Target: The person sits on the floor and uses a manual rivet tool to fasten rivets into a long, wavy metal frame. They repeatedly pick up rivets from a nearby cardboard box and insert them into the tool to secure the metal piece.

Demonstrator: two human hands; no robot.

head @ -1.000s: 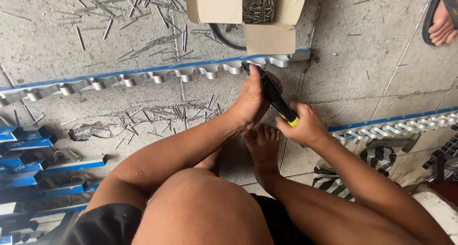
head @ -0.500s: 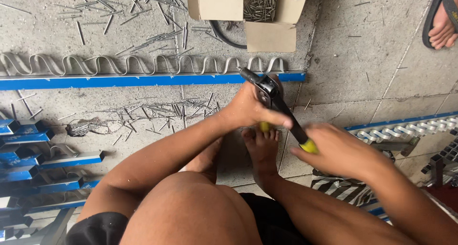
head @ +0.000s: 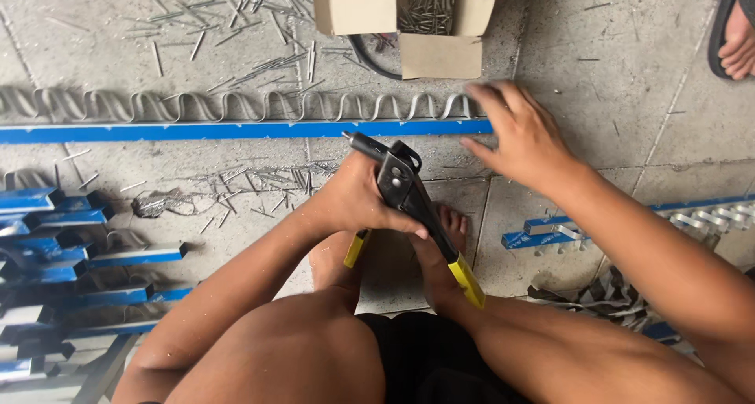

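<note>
My left hand [head: 358, 199] grips a black hand riveter [head: 401, 188] with yellow handle ends, its nose pointing up-left toward a long blue metal strip [head: 236, 130] that carries a wavy grey wire along its far edge. My right hand [head: 519, 132] is off the tool, fingers spread, hovering over the right end of the strip, just below an open cardboard box [head: 409, 18] filled with grey rivets. My bare feet [head: 440, 239] rest on the concrete floor under the riveter.
Loose rivet pins [head: 236, 26] litter the floor beyond the strip. Stacked blue strips [head: 71, 254] lie at the left, and another blue strip with wavy wire [head: 629, 219] at the right. Another person's sandalled foot [head: 735, 34] shows at the top right.
The long strip has been turned so its blue face is nearest. My right hand let go of the riveter handle and reached up to the strip's right end; the left hand keeps the tool.
</note>
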